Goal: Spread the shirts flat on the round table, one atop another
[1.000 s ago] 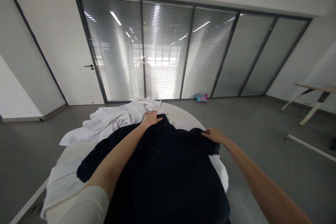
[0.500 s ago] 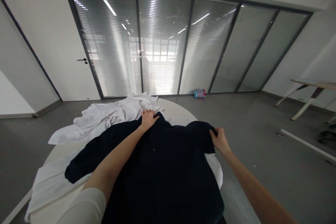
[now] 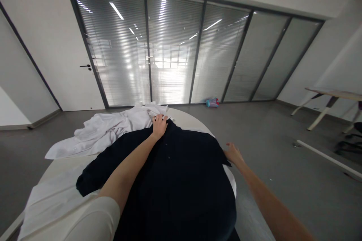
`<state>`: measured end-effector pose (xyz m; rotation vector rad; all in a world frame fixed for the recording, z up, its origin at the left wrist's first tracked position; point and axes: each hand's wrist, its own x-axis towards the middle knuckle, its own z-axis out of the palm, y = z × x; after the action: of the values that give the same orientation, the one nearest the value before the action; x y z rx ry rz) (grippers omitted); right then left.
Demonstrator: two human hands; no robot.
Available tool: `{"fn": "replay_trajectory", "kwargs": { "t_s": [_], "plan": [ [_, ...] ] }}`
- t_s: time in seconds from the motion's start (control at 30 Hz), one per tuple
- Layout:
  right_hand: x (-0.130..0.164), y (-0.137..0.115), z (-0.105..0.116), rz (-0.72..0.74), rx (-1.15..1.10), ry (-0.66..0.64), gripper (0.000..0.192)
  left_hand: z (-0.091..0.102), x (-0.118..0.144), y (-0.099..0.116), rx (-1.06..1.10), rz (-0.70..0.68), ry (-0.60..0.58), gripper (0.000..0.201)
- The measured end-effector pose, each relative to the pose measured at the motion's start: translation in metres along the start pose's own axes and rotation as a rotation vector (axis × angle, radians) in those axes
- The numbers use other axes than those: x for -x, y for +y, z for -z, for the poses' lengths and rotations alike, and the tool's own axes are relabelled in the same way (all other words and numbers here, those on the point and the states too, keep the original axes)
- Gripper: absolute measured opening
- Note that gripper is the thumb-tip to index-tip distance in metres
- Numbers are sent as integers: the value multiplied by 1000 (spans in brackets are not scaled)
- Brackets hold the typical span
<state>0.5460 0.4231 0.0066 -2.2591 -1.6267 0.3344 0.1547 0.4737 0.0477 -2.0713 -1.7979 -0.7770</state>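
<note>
A dark navy short-sleeved button shirt (image 3: pixel 181 180) lies spread over a round white table (image 3: pixel 188 118), its front facing up. My left hand (image 3: pixel 160 126) is at the collar, its fingers closed over the cloth there. Beside the sleeve on the right is my right hand (image 3: pixel 234 154), fingers stretched and apart, its thumb side close to the sleeve's edge. Whether it still touches the cloth is hard to make out. The other sleeve (image 3: pixel 92 177) reaches out to the left under my forearm.
Crumpled white garments (image 3: pixel 113 126) are heaped at the table's far left. More white cloth (image 3: pixel 53 196) lies flat at the near left. On the floor by the glass partition is a small blue and pink basket (image 3: pixel 212 102). A wooden-topped table (image 3: pixel 336 94) stands at the right.
My right hand has let go of the sleeve, which has dropped from a raised fold and now slopes flat toward the table's edge. My left hand stays at the collar.
</note>
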Motion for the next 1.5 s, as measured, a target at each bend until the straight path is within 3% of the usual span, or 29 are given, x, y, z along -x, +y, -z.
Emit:
{"fn": "replay_trajectory", "kwargs": {
  "t_s": [0.1, 0.17, 0.27, 0.33, 0.43, 0.57, 0.67, 0.77, 0.83, 0.93, 1.07, 1.13, 1.23, 1.3, 1.37, 1.5],
  "plan": [
    [10, -18, 5, 75, 34, 215, 46, 16, 11, 12, 51, -138, 14, 28],
    [19, -37, 7, 265, 2, 285, 45, 34, 22, 22, 99, -244, -41, 30],
    [31, -61, -6, 544, 32, 183, 47, 70, 50, 25, 155, -355, -186, 28],
    [36, -69, -22, 592, 114, 55, 50, 100, 75, 9, 179, -347, -256, 27],
    [37, -71, -40, 567, 223, -45, 55, 148, 120, -45, 201, -167, -256, 27],
    [36, -72, -42, 582, 296, -30, 60, 194, 187, -141, 111, 298, -129, 44],
    [38, -75, -39, 591, 323, -30, 62, 201, 228, -187, 113, 595, -122, 67],
    [39, -76, -39, 588, 322, -32, 61, 190, 248, -193, 327, 686, -249, 66],
    [39, -76, -40, 590, 320, -28, 62, 182, 251, -184, 447, 682, -269, 57],
    [39, -75, -41, 595, 324, -17, 62, 179, 249, -170, 544, 688, -168, 49],
    [37, -74, -43, 603, 324, -4, 63, 189, 255, -177, 722, 786, -67, 62],
    [36, -73, -44, 609, 319, 7, 63, 197, 262, -190, 636, 832, -163, 65],
    [33, -73, -45, 603, 326, -4, 63, 211, 262, -210, 272, 797, -402, 55],
    [32, -74, -45, 592, 330, -13, 63, 219, 248, -218, 40, 724, -416, 51],
    [32, -75, -46, 588, 331, -9, 63, 220, 219, -218, -100, 633, -328, 48],
    [33, -75, -45, 589, 332, 4, 62, 193, 137, -204, -153, 509, -205, 45]
  ]
}}
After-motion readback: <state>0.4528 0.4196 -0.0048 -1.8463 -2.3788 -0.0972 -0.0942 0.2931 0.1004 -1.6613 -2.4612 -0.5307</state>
